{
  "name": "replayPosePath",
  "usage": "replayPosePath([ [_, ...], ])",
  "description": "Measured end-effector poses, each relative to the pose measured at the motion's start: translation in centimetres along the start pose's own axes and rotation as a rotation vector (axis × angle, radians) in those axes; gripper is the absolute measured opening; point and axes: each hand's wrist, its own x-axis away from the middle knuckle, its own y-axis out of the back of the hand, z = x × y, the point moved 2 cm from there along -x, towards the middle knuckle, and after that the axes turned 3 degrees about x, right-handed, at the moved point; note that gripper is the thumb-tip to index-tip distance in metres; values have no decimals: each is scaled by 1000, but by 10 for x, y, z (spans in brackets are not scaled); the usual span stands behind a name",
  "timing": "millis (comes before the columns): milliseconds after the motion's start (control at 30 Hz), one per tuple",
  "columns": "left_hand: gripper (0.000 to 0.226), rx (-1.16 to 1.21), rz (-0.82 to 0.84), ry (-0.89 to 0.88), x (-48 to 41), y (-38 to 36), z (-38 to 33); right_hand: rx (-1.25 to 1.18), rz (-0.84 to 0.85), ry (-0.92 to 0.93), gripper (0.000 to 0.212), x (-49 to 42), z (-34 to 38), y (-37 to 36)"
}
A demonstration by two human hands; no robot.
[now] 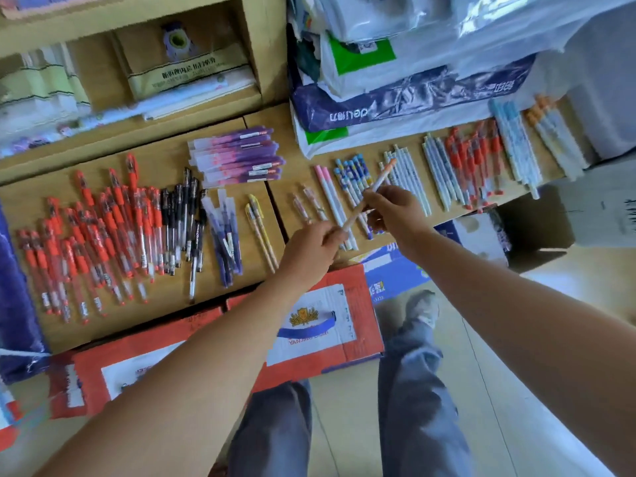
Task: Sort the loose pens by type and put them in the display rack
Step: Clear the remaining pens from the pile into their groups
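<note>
Fingers (331, 235) of left hand (309, 251) grip the lower end of one orange-tipped pen (381, 177); right hand (395, 211) pinches it mid-barrel. Nearest, below the hands: red carton (309, 339) under the counter (155, 160). Pen is tilted, in the air, over the blue-patterned pens (354, 179). On the counter, grouped by type, left to right: red pens (96, 235), black pens (179, 225), purple pens (223, 235), yellow pair (261, 232), pink pens (330, 194), white pens (407, 177). Farther back: purple packs (237, 156); orange-capped pens (554, 132) at far right end.
</note>
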Motion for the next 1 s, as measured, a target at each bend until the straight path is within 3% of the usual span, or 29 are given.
replayPosePath([
  [133, 20, 34, 14, 27, -22, -37, -27, -26, 22, 1, 13, -10, 6, 54],
  [267, 17, 48, 55, 66, -46, -92, -66, 41, 172, -42, 8, -22, 10, 114],
  [367, 18, -126, 77, 36, -68, -138, -100, 186, 222, -43, 14, -31, 14, 167],
  [500, 17, -340, 37, -11, -103, -186, -140, 432, 119, -1, 13, -55, 23, 252],
  [700, 38, -594, 44, -139, -152, -237, -188, 866, -101, 92, 28, -95, 30, 353],
  [867, 56, -707, 110, -81, -177, -262, -199, 955, -288, 186, 19, -132, 33, 393],
  [1000, 66, -745, 120, -48, -194, -275, -199, 994, -288, 240, 16, -162, 32, 404],
])
